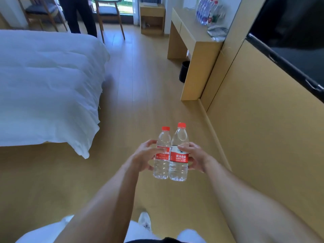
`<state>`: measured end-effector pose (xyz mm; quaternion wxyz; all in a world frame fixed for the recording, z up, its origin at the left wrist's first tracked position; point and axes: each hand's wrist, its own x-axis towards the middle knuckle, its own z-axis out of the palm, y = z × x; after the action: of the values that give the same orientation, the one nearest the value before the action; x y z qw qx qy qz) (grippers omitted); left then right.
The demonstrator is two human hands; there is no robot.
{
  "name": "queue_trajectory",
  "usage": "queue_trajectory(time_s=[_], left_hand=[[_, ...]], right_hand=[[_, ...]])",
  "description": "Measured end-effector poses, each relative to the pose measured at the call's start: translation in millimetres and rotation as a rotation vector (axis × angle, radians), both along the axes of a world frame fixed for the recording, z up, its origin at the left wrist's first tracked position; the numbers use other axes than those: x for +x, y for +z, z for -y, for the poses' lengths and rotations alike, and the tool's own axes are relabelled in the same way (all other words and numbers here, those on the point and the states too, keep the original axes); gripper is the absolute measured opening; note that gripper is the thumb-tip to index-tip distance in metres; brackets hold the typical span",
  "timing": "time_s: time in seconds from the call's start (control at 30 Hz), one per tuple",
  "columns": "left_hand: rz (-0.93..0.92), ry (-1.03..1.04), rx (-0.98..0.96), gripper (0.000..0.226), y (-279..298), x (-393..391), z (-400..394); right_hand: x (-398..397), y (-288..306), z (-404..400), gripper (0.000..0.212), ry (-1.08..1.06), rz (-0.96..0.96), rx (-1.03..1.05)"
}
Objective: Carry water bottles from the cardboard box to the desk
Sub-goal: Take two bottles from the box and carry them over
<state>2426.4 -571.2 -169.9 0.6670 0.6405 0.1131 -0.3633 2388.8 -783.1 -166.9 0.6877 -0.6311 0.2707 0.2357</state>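
Upright at six o'clock: two clear ribbed plastic red-capped water bottles (169, 155), touching, grasped by left hand (146, 154) and right hand (194, 157).

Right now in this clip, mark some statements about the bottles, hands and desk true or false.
1. Each hand holds one clear plastic water bottle with a red cap. True: the left hand grips the left bottle, the right hand the right bottle.
2. The bottles are lying flat. False: both are upright, side by side.
3. The light wooden desk already has bottles on it. True: a cluster of bottles stands at its far end.
4. One cap is off. False: both red caps are on.
5. The white bed is right of the person. False: it is left.
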Motion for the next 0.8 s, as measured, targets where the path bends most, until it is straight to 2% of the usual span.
queue_trajectory(time_s=[0.2,0.4,0.6,0.8], left_hand=[[0.064,-0.013,0.055,0.040,13.5,114.4,-7.3],[0.098,0.025,0.075,0.041,19.5,231.6,-0.5],[0.131,0.040,0.066,0.046,28.4,361.1,13.8],[0.162,0.081,0.059,0.051,51.1,497.0,35.1]], right_hand=[[112.1,11.4,-9.6,0.025,-0.032,0.032,0.016],[237.1,14.8,-4.3,0.035,0.001,0.077,0.008],[383.2,17.6,12.5,0.054,0.057,0.129,-0.005],[532.0,40.2,44.4,0.044,0.117,0.147,0.018]])
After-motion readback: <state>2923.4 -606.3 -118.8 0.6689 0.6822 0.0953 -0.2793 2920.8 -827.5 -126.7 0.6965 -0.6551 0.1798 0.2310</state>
